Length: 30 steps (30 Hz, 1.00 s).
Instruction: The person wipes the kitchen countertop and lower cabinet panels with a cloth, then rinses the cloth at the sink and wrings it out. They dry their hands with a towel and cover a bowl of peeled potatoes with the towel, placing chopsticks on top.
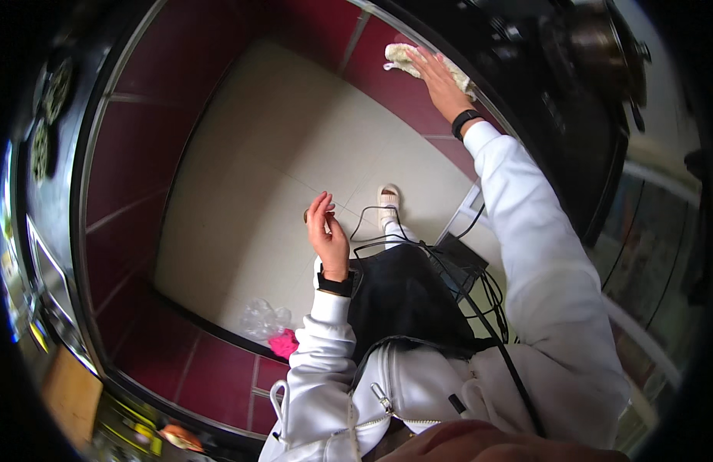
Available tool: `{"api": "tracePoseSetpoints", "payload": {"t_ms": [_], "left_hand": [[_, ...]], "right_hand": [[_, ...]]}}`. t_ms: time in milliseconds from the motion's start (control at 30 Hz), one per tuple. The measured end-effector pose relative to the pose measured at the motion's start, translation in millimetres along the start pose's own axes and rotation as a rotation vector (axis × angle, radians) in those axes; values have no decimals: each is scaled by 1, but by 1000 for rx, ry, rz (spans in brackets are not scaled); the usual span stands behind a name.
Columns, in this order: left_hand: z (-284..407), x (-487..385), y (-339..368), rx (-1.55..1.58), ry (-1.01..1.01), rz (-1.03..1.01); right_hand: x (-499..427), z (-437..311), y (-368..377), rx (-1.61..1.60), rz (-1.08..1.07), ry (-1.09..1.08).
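My right hand (440, 81) is stretched out to the upper right, its palm pressing a cream cloth (403, 56) flat on a dark red cabinet front (379, 63), just under the edge of the black counter. A dark band circles that wrist. My left hand (327, 234) hangs over the floor in front of my body, fingers loosely bent, with no object seen in it. A dark band is on this wrist too.
A metal pot (599, 52) stands on the black counter (535, 98) at the right. Black cables (489, 323) hang near my lap. A clear plastic bag (265, 319) and a pink item (283, 343) lie by the lower cabinets. Gas burners (57, 92) are at the left.
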<state>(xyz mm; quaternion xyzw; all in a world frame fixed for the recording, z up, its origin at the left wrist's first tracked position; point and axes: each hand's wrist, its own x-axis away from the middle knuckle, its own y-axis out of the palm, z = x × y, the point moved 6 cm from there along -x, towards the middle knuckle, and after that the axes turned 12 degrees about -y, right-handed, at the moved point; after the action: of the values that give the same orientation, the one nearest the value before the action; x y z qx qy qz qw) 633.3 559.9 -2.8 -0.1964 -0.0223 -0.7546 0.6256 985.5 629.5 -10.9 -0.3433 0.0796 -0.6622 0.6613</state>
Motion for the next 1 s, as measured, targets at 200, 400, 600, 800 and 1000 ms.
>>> {"api": "tracePoseSetpoints", "payload": {"t_ms": [200, 400, 600, 800, 1000], "left_hand": [[-5, -4, 14, -15, -14, -181], [-10, 24, 45, -86, 17, -303], [-21, 51, 72, -105, 46, -276], [-21, 107, 121, -98, 1, -329], [-19, 144, 165, -131, 25, -366]], "right_hand": [[126, -19, 51, -248, -277, -66], [219, -36, 82, 205, -433, -235], [245, -45, 118, 29, -361, -167], [343, -56, 143, 120, -389, -212], [441, -78, 178, 103, -447, -113]]}}
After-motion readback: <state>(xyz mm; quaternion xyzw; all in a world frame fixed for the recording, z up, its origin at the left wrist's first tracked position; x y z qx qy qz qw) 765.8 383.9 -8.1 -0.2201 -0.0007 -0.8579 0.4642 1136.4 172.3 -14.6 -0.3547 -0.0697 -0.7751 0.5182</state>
